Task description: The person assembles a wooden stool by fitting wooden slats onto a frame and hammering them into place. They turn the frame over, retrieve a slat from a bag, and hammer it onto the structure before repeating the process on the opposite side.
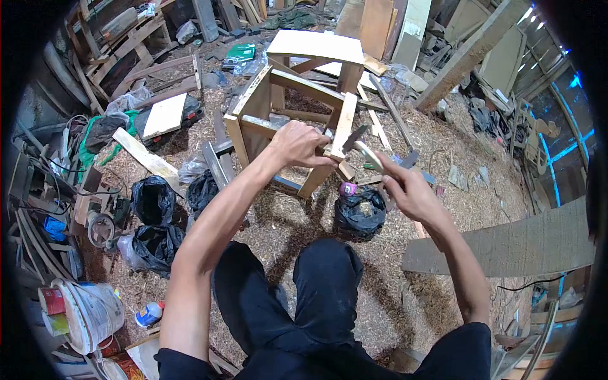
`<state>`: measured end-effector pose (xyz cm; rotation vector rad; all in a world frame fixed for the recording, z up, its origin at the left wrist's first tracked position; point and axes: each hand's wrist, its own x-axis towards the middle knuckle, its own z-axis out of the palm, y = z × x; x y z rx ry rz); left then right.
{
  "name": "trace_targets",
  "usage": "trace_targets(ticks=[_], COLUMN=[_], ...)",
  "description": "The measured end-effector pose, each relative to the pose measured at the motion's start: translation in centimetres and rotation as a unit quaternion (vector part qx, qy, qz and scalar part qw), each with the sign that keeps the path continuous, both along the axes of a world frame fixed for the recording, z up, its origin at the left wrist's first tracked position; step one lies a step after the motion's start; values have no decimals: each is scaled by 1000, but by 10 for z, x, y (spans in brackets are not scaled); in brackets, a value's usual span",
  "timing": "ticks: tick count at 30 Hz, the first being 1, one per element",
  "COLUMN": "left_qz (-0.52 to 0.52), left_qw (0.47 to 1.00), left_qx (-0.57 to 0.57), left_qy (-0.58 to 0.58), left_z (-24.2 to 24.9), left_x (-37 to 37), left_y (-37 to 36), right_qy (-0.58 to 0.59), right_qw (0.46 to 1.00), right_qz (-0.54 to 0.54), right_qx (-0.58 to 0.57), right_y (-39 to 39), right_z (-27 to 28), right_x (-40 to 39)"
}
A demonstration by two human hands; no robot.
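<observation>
The left hand (303,144) is curled tight on a corner of a wooden frame (257,120). The right hand (408,193) grips a tool (371,156) with a pale, bent part. The frame stands on the messy floor (468,168), past the knees (326,263).

Left hand (297,142) hid part of wooden frame (254,107); print on bottle (150,313) proved illegibly small; bottom edge cropped dark sleeves (465,349).

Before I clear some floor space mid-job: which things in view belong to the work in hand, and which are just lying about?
In the job:
wooden frame, held by the left hand
pale-handled tool, in the right hand

Apparently just lying about:
white bucket
blue-and-white bottle
green packet
</observation>
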<state>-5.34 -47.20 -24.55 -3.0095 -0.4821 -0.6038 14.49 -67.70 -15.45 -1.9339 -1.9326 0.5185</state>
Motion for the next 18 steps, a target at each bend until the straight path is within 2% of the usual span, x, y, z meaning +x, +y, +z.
trace_targets(ticks=[2, 3, 5, 6, 7, 9, 11, 13, 14, 15, 17, 18], left_qz=[-2, -4, -6, -6, -6, -4, -2, -3, 1, 6, 7, 1], left_qw=[1000, 1000, 1000, 1000, 1000, 999, 1000, 1000, 1000, 1000, 1000, 1000], left_qx=[13, 11, -15, -4, -3, 20, 14, 2, -8, -18, -3, -2], left_qy=[-8, -9, -15, -23, -23, -31, -19, -11, 1, 12, 15, 0], left_z=[-5, -4, -2, -1, -3, -5, -4, -2, -1, -1, -1, -2], left_x=[0, 1, 1, 1, 0, 1, 0, 2, 2, 2, 1, 1], left_y=[2, 1, -1, -1, -1, -2, 2, 2, 1, 0, 0, 0], right_qy=[48, 47, 106, 97, 97, 30, 41, 79, 109, 110, 11, 8], right_qw=[988, 988, 980, 987, 987, 999, 997, 987, 981, 981, 985, 992], right_qz=[-123, -125, -166, -71, -71, -31, -47, -142, -144, -145, 49, 22], right_qx=[-80, -82, 15, 103, 104, -22, -38, -6, 66, 64, 163, 121], right_y=[-2, -3, -7, -4, -4, -5, -6, -7, -9, -9, -2, -3], right_z=[15, 19, 21, -15, -13, -4, 6, 14, 14, -3, -48, -42], right_x=[-6, -10, -21, -5, -6, -7, -10, -13, -19, -14, 3, -3])
